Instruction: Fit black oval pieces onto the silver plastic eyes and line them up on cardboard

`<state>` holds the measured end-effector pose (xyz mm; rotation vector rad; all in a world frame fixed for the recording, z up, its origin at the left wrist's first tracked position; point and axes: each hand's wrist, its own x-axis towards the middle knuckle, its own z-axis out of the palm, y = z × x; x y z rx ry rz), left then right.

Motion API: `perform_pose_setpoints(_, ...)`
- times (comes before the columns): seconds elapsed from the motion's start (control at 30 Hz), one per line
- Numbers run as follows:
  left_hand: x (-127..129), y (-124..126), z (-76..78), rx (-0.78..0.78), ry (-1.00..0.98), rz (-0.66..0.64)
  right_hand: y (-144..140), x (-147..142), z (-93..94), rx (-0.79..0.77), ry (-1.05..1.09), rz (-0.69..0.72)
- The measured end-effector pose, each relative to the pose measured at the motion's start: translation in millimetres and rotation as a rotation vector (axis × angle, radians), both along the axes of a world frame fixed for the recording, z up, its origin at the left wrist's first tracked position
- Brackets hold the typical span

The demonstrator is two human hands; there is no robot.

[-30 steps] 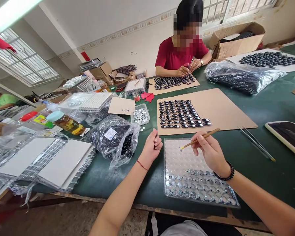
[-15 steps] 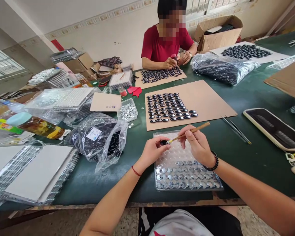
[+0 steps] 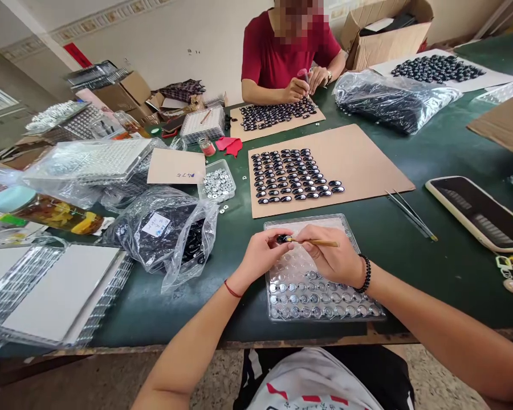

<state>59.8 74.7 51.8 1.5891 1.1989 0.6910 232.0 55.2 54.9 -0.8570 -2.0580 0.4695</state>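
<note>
My left hand (image 3: 263,251) pinches a small glossy black oval piece (image 3: 283,238) between thumb and fingers. Closed around a thin wooden stick (image 3: 325,243), my right hand (image 3: 336,256) holds its tip against that piece. Both hands are over a clear plastic tray (image 3: 277,273) of round pockets; the nearer rows hold round silvery pieces, while the upper pockets look unfilled. Beyond it, a cardboard sheet (image 3: 371,165) carries several rows of black oval pieces (image 3: 294,173).
Tweezers (image 3: 411,215) and a phone (image 3: 474,213) lie to the right. On the left are a bag of black pieces (image 3: 154,228), a tub of small silvery discs (image 3: 218,181) and stacked trays (image 3: 60,296). Across the table, a person in a red shirt (image 3: 260,51) works over another board.
My right hand has lowered and shifted slightly left, and the stick lies flatter, its tip at the black piece. The view has tilted down a little. The left hand keeps its pinch.
</note>
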Motion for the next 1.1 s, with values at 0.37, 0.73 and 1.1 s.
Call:
perform_pose_setpoints(0.37, 0, 0, 2.5, -0.024, -0.012, -0.007, 0, 3, 0.2, -0.001, 0.022, 0.052)
perform_pose_setpoints(0.73, 1, -4, -2.6, 0.049, -0.017, 0.064, -1, -1, -4.0, 0.007, 0.055, 0.134)
perform_pose_setpoints(1.1, 6, -15, 8.4, -0.051, -0.042, 0.000, 15, -5, -3.9, -1.010, 0.836, 0.105)
